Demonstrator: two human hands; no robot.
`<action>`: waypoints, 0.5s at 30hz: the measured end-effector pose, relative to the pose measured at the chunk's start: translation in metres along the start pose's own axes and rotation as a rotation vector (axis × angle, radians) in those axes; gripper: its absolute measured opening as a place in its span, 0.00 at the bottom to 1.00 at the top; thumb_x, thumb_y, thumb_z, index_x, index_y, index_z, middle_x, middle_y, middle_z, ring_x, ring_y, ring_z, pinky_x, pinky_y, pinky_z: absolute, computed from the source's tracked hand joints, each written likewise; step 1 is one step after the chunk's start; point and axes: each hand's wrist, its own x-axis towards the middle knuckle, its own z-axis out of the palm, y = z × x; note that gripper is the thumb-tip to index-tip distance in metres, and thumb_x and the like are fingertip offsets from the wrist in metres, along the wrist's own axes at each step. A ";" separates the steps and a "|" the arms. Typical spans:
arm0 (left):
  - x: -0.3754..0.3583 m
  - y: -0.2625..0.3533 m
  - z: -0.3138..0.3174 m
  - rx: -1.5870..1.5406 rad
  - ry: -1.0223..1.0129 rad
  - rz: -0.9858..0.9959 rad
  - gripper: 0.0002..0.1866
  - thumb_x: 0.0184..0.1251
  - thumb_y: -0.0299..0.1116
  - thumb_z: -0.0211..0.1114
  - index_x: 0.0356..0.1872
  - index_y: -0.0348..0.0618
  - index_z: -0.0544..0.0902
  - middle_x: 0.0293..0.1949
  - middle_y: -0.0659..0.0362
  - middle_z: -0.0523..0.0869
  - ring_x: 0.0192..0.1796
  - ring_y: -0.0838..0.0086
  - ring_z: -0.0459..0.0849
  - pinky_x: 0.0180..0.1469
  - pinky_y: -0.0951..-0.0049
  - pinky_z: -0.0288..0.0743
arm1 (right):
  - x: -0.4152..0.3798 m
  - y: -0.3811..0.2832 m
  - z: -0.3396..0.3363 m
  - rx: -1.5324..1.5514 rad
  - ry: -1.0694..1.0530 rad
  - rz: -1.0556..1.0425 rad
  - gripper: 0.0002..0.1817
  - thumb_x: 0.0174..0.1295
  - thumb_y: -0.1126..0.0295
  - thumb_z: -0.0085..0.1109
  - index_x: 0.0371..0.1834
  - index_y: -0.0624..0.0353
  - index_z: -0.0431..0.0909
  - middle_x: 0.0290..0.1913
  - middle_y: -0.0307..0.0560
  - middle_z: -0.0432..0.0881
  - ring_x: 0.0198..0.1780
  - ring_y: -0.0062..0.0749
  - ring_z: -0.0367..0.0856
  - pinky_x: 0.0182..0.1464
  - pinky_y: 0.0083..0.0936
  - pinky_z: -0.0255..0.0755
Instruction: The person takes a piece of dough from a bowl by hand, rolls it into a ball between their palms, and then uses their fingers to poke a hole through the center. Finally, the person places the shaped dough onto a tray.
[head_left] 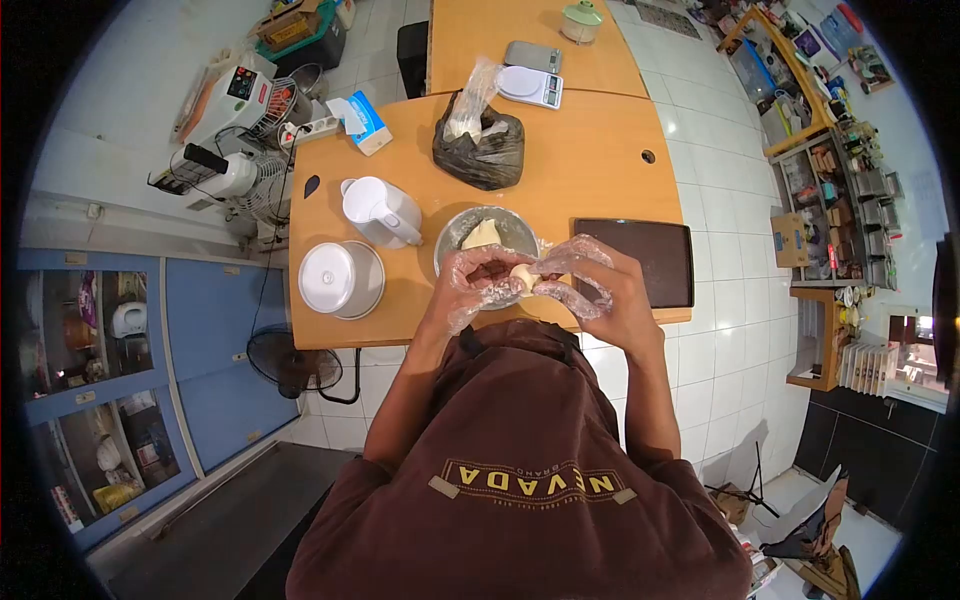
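Note:
A small pale piece of dough (524, 279) is pinched between the fingers of both hands, in front of my chest. Flour-dusted, apparently in a clear plastic glove, my left hand (476, 281) grips it from the left. My right hand (597, 277), covered the same way, holds its other side with thumb and fingertips. Just behind and below the hands stands a grey metal bowl (449, 229) with floury walls. A larger lump of dough (482, 235) lies inside it, its lower part hidden by my left hand.
Right of the bowl lies a dark baking tray (645, 262). A white pitcher (375, 207) and a white lidded container (335, 278) stand left. Farther back are a black plastic bag (480, 150), a blue-and-white carton (368, 123) and a kitchen scale (529, 87).

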 end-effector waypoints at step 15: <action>0.003 0.001 0.011 -0.091 -0.014 -0.008 0.18 0.69 0.27 0.77 0.56 0.33 0.86 0.52 0.55 0.90 0.55 0.75 0.88 0.63 0.72 0.81 | -0.003 -0.004 0.002 -0.028 0.074 -0.012 0.20 0.51 0.80 0.76 0.50 0.57 0.90 0.49 0.51 0.89 0.51 0.50 0.89 0.55 0.38 0.83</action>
